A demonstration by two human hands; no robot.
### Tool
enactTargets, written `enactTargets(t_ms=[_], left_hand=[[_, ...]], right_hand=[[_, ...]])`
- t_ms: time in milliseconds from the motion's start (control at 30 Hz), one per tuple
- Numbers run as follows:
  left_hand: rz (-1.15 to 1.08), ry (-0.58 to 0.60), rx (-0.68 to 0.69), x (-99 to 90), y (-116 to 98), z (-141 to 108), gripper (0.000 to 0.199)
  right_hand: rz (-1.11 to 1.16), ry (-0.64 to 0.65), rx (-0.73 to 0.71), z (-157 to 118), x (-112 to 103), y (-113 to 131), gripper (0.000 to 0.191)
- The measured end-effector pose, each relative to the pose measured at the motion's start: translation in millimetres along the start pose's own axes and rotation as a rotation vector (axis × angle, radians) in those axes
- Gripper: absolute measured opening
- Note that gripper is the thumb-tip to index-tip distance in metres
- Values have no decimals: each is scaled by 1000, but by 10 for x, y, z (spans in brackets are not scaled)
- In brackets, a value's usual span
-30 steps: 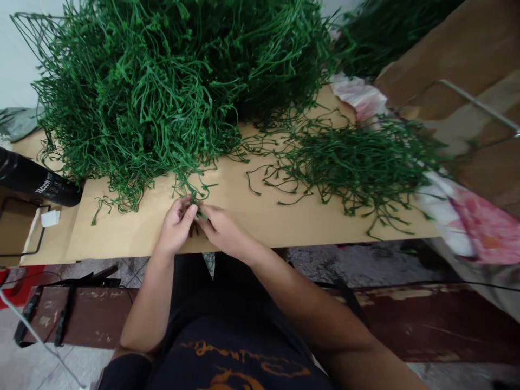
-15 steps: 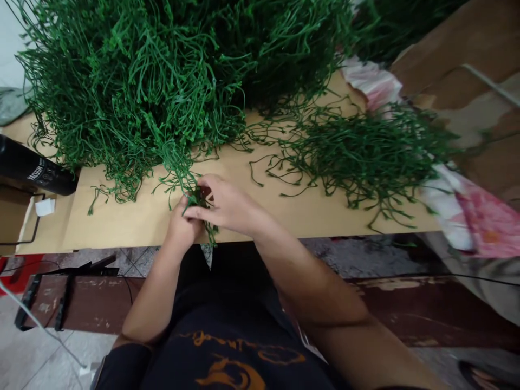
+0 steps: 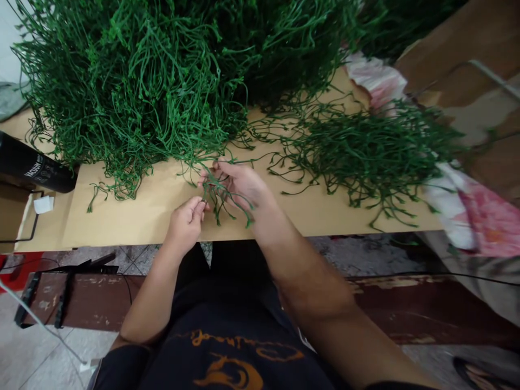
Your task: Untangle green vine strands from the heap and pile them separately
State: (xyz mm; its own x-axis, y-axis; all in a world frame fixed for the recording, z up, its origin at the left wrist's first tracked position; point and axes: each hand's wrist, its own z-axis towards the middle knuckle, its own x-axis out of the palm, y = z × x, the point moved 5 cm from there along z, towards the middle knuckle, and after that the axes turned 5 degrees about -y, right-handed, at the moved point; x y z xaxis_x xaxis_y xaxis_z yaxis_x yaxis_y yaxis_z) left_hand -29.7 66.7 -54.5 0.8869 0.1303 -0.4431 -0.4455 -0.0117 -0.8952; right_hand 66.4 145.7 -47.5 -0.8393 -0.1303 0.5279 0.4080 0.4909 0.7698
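A few thin green plastic stems (image 3: 219, 197) with small bud-like tips hang loosely in my right hand (image 3: 247, 189), whose fingers curl round them palm up. Just left and nearer to me, my left hand (image 3: 186, 221) is closed in a pinch, with a stem end at its fingertips. Behind both hands rises a big tangled heap of the same green stems (image 3: 162, 81). On the right a smaller, flatter pile of stems (image 3: 357, 146) lies on the cardboard-covered table (image 3: 122, 225).
A black vacuum bottle (image 3: 36, 165) lies at the left, beside a small white paper scrap (image 3: 43, 204). Pink and white plastic sheeting (image 3: 487, 216) hangs at the right edge near brown cardboard (image 3: 467, 38). A dark red bench (image 3: 93, 303) stands below the table's front edge.
My hands, together before, have moved apart. The right hand has turned palm up and shifted right with stems in it, and the bunch is drawn away from the big heap.
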Motion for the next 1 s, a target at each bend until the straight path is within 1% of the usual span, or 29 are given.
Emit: enactTargets(t_ms=[67, 133, 200, 267, 367, 500, 600, 700, 800, 933, 1000], left_hand=[[5, 15, -6, 20, -9, -13, 24], [27, 39, -11, 47, -26, -26, 24], [44, 60, -1, 81, -62, -40, 24], [56, 88, 17, 130, -113, -59, 25], [74, 129, 44, 213, -174, -91, 26], [68, 103, 25, 241, -157, -97, 21], [124, 112, 47, 212, -167, -79, 20], [244, 170, 96, 191, -243, -62, 23], [306, 207, 137, 187, -317, -41, 24], [315, 213, 182, 188, -347, -25, 23], [262, 198, 215, 175, -390, -62, 25]], right_hand=[[84, 10, 29, -22, 25, 13, 10], [124, 56, 30, -48, 68, 48, 12], [141, 102, 32, -54, 100, 93, 18], [148, 117, 43, -30, 105, 142, 27], [100, 71, 49, 33, 78, 213, 34], [35, -58, 9, 73, 33, 285, 28], [29, -104, -36, 86, 13, 314, 26], [23, -96, -65, 120, 0, 324, 25], [10, -90, -76, 153, -4, 321, 26], [5, -96, -91, 197, -2, 293, 27], [6, -93, -109, 252, -21, 286, 24]])
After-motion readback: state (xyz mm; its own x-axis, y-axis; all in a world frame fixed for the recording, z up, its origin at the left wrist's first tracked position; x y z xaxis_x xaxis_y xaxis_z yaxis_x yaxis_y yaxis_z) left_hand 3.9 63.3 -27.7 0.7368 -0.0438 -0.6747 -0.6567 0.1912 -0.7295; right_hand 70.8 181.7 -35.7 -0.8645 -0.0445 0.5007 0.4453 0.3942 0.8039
